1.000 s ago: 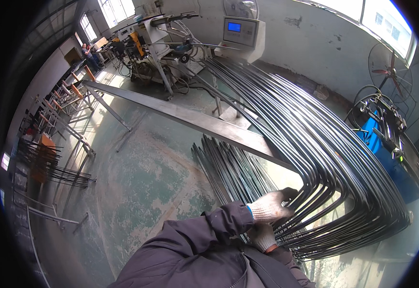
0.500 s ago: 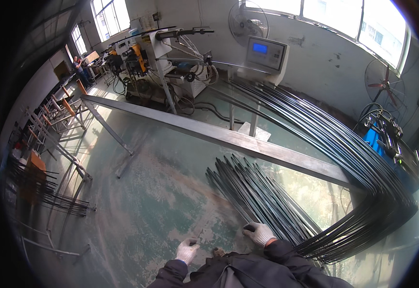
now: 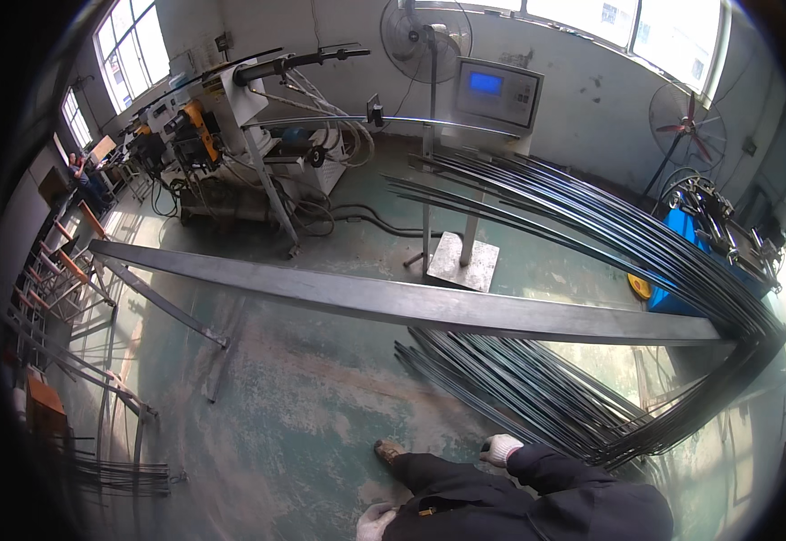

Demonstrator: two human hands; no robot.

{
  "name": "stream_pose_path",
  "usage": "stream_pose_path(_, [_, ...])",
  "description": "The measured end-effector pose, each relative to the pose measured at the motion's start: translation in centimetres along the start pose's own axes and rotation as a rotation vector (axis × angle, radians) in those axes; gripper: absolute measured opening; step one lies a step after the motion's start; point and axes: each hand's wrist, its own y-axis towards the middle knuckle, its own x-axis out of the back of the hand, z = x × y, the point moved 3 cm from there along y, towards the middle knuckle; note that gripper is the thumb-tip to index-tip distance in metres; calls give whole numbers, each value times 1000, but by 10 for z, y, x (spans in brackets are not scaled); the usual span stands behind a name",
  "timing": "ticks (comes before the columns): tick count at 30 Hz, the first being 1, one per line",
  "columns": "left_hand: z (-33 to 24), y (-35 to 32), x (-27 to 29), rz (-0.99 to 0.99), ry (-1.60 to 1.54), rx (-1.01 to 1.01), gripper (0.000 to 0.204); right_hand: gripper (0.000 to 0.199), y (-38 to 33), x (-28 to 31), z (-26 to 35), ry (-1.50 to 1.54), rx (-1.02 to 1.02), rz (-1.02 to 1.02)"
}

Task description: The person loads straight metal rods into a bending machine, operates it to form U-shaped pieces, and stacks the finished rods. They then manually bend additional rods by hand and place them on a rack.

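Note:
My right hand (image 3: 502, 449), in a white knit glove, is at the lower middle with its fingers curled; nothing shows in it. It is nearest to a large bundle of dark metal rods (image 3: 524, 374), bent into long U shapes, and looks apart from them. The rods hang around the right end of a grey metal beam (image 3: 393, 302); one set of legs lies above the beam in view, the other below. My left hand (image 3: 376, 522), also gloved, is low beside my dark clothing at the lower edge. Its fingers are mostly hidden.
Behind the beam stand a machine with hoses (image 3: 271, 153) and a control box with a blue screen (image 3: 497, 97). A fan (image 3: 686, 126) and a blue cart (image 3: 677, 230) are at the right. Orange-topped stands (image 3: 55, 234) line the left. A person (image 3: 82, 176) is far left.
My view has shifted toward the beam and rods. My left hand has dropped to the lower edge beside my body, and the right hand has drawn in nearer my body.

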Motion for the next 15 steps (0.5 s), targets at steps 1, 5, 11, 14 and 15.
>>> stream_pose_path(1, [-27,9,30,-29,-4,27,37,45,24,2,31,-21,44,-15])
stream_pose_path(5, [-137,38,156,-391,434,-63,34,45,104,18,191,18,161,-25])
stream_pose_path(11, [-229,64,315,-787,189,-162,24,38,169,61,476,88,429,-28])
stream_pose_path(14, [-216,111,365,-676,-111,-150,24,39,207,60,586,31,485,-53])
stream_pose_path(15, [-206,133,383,-613,-203,-51,24,39,223,55,614,31,490,-59])
